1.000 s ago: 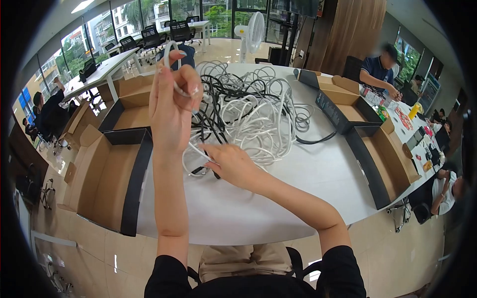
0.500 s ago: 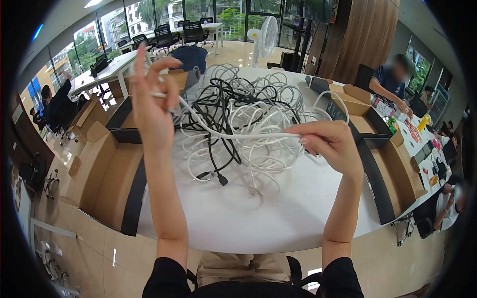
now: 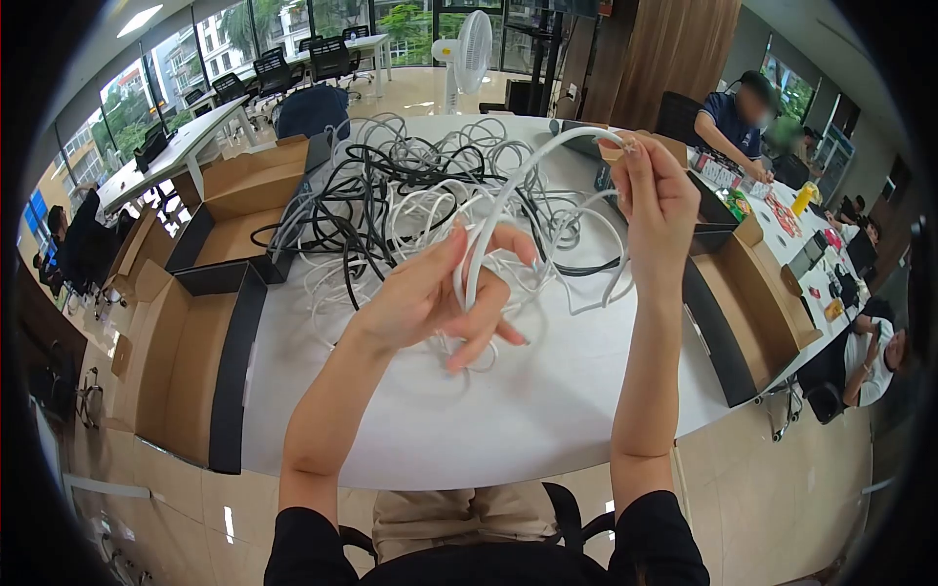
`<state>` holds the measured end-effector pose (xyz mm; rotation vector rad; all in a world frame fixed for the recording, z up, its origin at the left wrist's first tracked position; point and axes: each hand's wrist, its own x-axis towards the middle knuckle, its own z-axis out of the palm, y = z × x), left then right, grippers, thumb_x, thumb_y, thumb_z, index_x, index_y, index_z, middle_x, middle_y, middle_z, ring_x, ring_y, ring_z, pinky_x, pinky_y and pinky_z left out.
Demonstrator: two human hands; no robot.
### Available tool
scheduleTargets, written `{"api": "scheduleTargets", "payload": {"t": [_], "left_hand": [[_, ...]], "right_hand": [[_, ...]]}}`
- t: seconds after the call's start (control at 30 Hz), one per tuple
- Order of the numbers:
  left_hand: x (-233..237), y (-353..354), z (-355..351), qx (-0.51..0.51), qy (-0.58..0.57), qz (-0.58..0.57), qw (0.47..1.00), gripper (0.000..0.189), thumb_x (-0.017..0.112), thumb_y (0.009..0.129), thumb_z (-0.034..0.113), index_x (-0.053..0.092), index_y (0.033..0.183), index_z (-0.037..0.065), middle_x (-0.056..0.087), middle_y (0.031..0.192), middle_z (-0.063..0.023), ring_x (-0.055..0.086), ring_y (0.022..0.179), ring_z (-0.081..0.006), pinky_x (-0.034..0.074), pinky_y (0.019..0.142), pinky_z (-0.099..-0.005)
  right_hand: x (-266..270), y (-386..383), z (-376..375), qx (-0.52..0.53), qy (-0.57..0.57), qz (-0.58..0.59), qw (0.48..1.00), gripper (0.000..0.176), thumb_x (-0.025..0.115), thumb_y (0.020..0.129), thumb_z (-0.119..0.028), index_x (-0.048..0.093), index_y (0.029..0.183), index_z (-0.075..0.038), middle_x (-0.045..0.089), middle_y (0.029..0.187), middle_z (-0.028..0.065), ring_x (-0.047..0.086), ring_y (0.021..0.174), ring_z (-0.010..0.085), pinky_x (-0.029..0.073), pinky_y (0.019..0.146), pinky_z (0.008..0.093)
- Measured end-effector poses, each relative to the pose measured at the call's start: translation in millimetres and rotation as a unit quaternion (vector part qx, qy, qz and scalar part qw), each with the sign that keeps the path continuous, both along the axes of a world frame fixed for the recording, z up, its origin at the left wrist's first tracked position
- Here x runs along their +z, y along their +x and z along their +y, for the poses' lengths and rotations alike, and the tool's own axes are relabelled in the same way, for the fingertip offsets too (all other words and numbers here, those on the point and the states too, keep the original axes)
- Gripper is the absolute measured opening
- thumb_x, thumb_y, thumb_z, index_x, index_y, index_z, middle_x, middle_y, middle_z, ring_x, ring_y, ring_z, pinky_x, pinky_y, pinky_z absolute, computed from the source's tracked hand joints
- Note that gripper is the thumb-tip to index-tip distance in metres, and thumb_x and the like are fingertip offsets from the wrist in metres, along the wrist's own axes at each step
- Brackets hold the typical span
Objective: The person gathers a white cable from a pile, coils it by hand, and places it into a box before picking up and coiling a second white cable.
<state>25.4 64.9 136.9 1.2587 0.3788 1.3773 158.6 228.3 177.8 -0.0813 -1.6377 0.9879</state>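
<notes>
A white cable (image 3: 508, 190) arches between my two hands above the table. My right hand (image 3: 655, 195) is raised at the right, with thumb and fingertips pinched on the cable's upper stretch. Lower and nearer the middle, my left hand (image 3: 430, 298) has its fingers curled around the same cable, the outer fingers loose and slightly blurred. Behind and below the hands lies a tangled heap of white and grey cables (image 3: 391, 127), with black cables (image 3: 337, 230) running through it. Part of the heap is hidden by my hands.
Open black cardboard boxes with brown insides flank the heap: a front left box (image 3: 186, 371), a back left box (image 3: 230, 220) and a right box (image 3: 747, 313). A co-worker (image 3: 728, 127) sits at the far right. A white fan (image 3: 469, 59) stands beyond the table (image 3: 469, 430).
My left hand has come down and right to the middle, while my right hand has risen. The cable between them went from nearly level to a high arch. The view has shifted right.
</notes>
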Motion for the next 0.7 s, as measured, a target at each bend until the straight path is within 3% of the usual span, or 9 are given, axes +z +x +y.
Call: {"api": "scheduleTargets", "payload": {"t": [0.07,0.1,0.2,0.33,0.4,0.5,0.57,0.63,0.7], "left_hand": [[-3,-8,0,-0.113,-0.001,-0.058,0.992,0.057,0.016,0.093,0.047,0.043,0.106,-0.002,0.044,0.047,-0.0012,0.047,0.035,-0.0140,0.052,0.061,-0.0333],[0,-8,-5,-0.104,-0.010,-0.043,0.994,0.056,0.018,0.094,0.046,0.047,0.098,-0.002,0.044,0.046,-0.0007,0.042,0.030,-0.0105,0.052,0.052,-0.0267],[14,2,-16,0.013,-0.043,0.135,0.990,0.053,0.020,0.095,0.041,0.050,0.091,-0.003,0.043,0.045,0.0001,0.041,0.032,-0.0086,0.050,0.051,-0.0248],[5,6,-6,0.025,0.029,0.300,0.953,0.050,0.024,0.095,0.036,0.052,0.089,-0.005,0.041,0.044,0.0013,0.039,0.033,-0.0064,0.047,0.049,-0.0238],[11,4,-15,0.023,-0.015,0.270,0.962,0.049,0.026,0.095,0.034,0.053,0.090,-0.006,0.041,0.044,0.0020,0.038,0.034,-0.0059,0.047,0.049,-0.0245],[20,-5,-27,-0.064,0.069,0.130,0.987,0.049,0.026,0.095,0.036,0.050,0.096,-0.008,0.040,0.045,0.0037,0.036,0.035,-0.0042,0.047,0.049,-0.0238],[21,-3,-39,0.064,0.146,-0.048,0.986,0.052,0.027,0.096,0.037,0.041,0.110,-0.011,0.039,0.046,0.0056,0.033,0.035,-0.0018,0.047,0.050,-0.0234],[44,4,-48,0.203,0.198,-0.128,0.950,0.058,0.027,0.095,0.038,0.027,0.123,-0.013,0.041,0.049,0.0066,0.029,0.035,0.0000,0.047,0.051,-0.0227],[50,-7,-53,0.404,0.270,-0.054,0.872,0.058,0.027,0.095,0.037,0.020,0.130,-0.009,0.048,0.058,0.0028,0.029,0.035,0.0003,0.047,0.052,-0.0218]], "right_hand": [[-6,-5,15,0.016,-0.042,0.009,0.999,0.021,0.048,0.091,-0.015,0.061,0.094,0.002,0.044,0.061,-0.0047,0.032,0.051,-0.0003,0.021,0.043,0.0155],[-8,-8,20,0.016,-0.054,0.019,0.998,0.021,0.049,0.091,-0.015,0.061,0.093,0.002,0.044,0.061,-0.0048,0.032,0.051,-0.0004,0.021,0.043,0.0154],[-9,-6,24,0.008,-0.081,0.041,0.996,0.021,0.049,0.091,-0.015,0.061,0.092,0.002,0.044,0.062,-0.0053,0.032,0.051,-0.0006,0.021,0.044,0.0151],[1,11,27,-0.027,-0.064,0.084,0.994,0.021,0.048,0.091,-0.015,0.062,0.090,0.001,0.044,0.061,-0.0060,0.033,0.052,-0.0002,0.021,0.044,0.0156],[-1,11,31,-0.041,-0.059,0.066,0.995,0.020,0.049,0.091,-0.015,0.062,0.090,0.000,0.043,0.061,-0.0063,0.033,0.053,-0.0001,0.022,0.046,0.0158],[-14,-5,31,-0.041,-0.034,0.001,0.999,0.018,0.049,0.090,-0.013,0.061,0.088,0.001,0.044,0.061,-0.0058,0.036,0.056,0.0012,0.026,0.048,0.0162],[-23,-24,19,-0.027,0.011,-0.006,1.000,0.017,0.049,0.090,-0.012,0.060,0.087,0.000,0.044,0.062,-0.0056,0.039,0.058,0.0024,0.030,0.050,0.0169],[-34,-39,-7,0.001,0.021,-0.097,0.995,0.011,0.055,0.086,-0.012,0.061,0.088,-0.003,0.046,0.058,-0.0013,0.040,0.055,0.0046,0.034,0.050,0.0203],[-45,-50,-42,0.018,0.062,-0.274,0.960,0.015,0.060,0.082,-0.016,0.058,0.093,-0.006,0.051,0.056,0.0052,0.047,0.051,0.0112,0.037,0.050,0.0240]]}}
